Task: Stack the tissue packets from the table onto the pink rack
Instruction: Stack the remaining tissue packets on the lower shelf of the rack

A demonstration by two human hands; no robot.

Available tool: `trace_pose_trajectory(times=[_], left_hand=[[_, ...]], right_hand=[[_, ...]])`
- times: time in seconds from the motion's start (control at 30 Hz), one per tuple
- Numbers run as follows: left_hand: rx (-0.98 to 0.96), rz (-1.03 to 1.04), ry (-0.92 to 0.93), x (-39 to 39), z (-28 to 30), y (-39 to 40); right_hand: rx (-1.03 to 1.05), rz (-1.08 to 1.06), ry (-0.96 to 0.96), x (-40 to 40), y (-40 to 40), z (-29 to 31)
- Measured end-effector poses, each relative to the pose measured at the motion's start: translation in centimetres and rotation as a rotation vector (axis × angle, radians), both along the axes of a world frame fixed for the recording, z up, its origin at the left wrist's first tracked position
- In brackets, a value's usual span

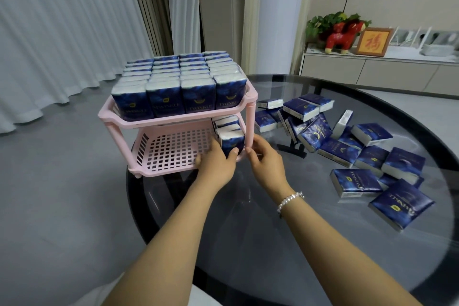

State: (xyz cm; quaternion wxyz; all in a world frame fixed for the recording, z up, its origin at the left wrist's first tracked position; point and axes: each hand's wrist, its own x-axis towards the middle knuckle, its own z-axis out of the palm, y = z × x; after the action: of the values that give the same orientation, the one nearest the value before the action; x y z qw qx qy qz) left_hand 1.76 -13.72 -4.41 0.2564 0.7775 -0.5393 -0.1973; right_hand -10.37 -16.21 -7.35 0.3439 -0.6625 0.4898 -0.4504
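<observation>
The pink rack (173, 122) stood at the 10 o'clock edge of the round glass desk (248, 231). Its upper shelf was packed with upright tissue packets (198, 97) in 4 rows. The lower shelf (171, 154) was mostly bare grid, with a short row of packets started at its 3 o'clock corner.

The left hand (216, 166) gripped the front packet of that row (232, 143), thumb on its near face and fingers curled round the far side, which blur partly hid. The right hand (264, 159) pinched the rack's near right post (249, 126), apparently to steady it.

The loose packets (347, 146) lay in a heap on the desk from 1 to 3 o'clock of the rack, some flat, some leaning on each other.

Judged from their look, these packets were light and soft, film-wrapped, so slightly slippery and easy to dent but not fragile. A gentle pinch across the 2 broad faces should hold one well; squeezing the narrow ends would likely buckle it. An upright packet probably tips easily, so each needs pressing against its neighbour. The rack seemed light too, and a push from the 6 o'clock side could slide it on the glass.
</observation>
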Motion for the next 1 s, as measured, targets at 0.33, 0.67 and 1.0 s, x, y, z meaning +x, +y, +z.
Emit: trace_pose_trajectory(times=[0.33,0.67,1.0], left_hand=[[0.026,0.055,-0.095,-0.7,-0.8,1.5],[0.11,-0.09,-0.201,-0.1,-0.8,1.3],[-0.05,0.03,0.098,-1.3,0.8,2.8]], right_hand=[[0.099,0.102,0.08,-2.3,2.7,1.5],[0.192,0.13,0.125,-2.1,3.1,1.8],[0.169,0.124,0.092,-2.3,3.9,2.2]])
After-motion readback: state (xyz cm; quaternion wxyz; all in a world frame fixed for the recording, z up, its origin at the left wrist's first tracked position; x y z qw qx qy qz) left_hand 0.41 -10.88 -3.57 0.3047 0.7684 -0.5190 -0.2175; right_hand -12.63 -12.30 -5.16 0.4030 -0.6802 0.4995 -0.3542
